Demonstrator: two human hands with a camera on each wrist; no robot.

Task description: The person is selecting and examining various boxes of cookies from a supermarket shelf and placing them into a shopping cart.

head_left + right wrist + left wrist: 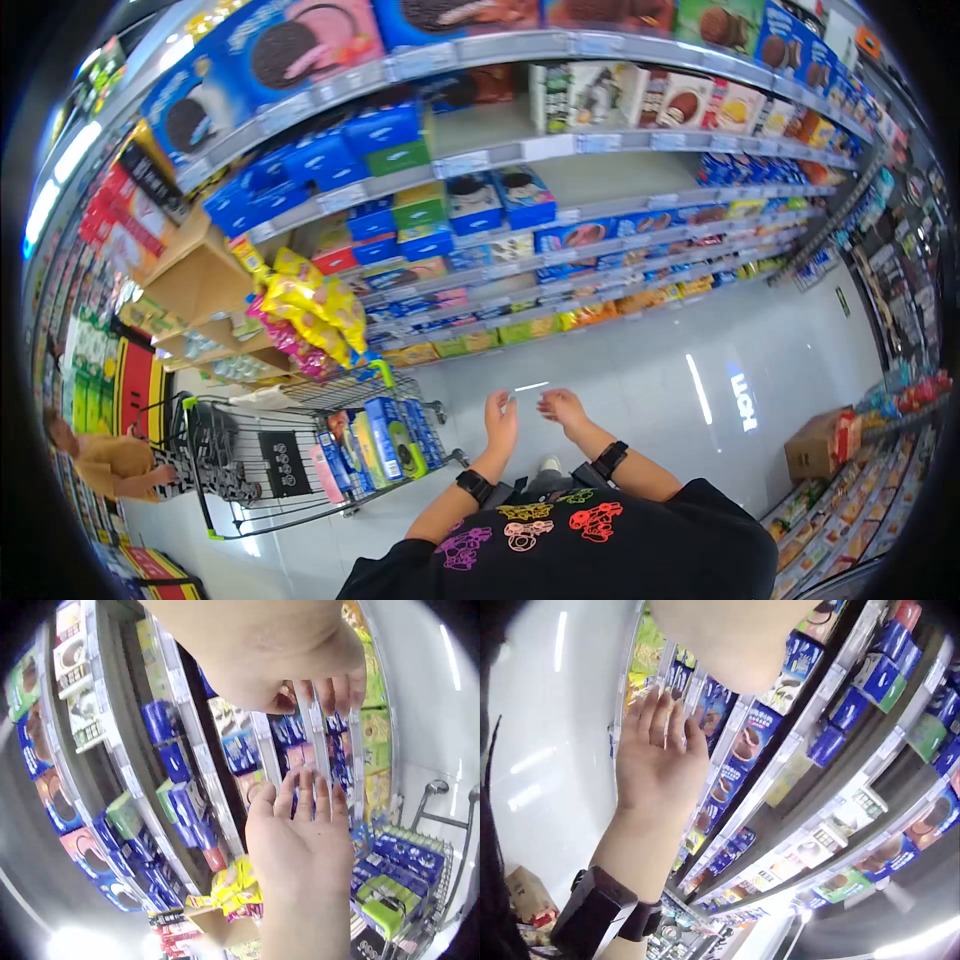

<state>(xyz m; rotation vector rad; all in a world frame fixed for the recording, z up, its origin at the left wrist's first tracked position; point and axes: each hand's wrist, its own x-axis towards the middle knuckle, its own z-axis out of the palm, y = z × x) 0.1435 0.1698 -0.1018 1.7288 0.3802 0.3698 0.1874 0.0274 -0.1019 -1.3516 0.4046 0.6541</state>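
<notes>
Both hands are held up in front of the body, palms turned inward and a small gap between them. The left hand (502, 415) has its fingers extended and holds nothing; in the right wrist view the left hand (300, 836) shows an empty palm. Beside it the right hand (562, 408) has slightly bent, relaxed fingers and is also empty. Seen from the left wrist, the right hand (664, 754) is bare above a dark wristband. Nearest on the left is a shopping cart (300, 515) carrying blue biscuit boxes (383, 440) and other packages.
Shelves (500, 160) of cookie boxes run along the front. Yellow snack bags (310, 300) hang at a cardboard display (200, 265) beyond the cart. Another person (110, 465) stands at the cart's far left. A cardboard carton (820, 445) sits on the right, by more shelving.
</notes>
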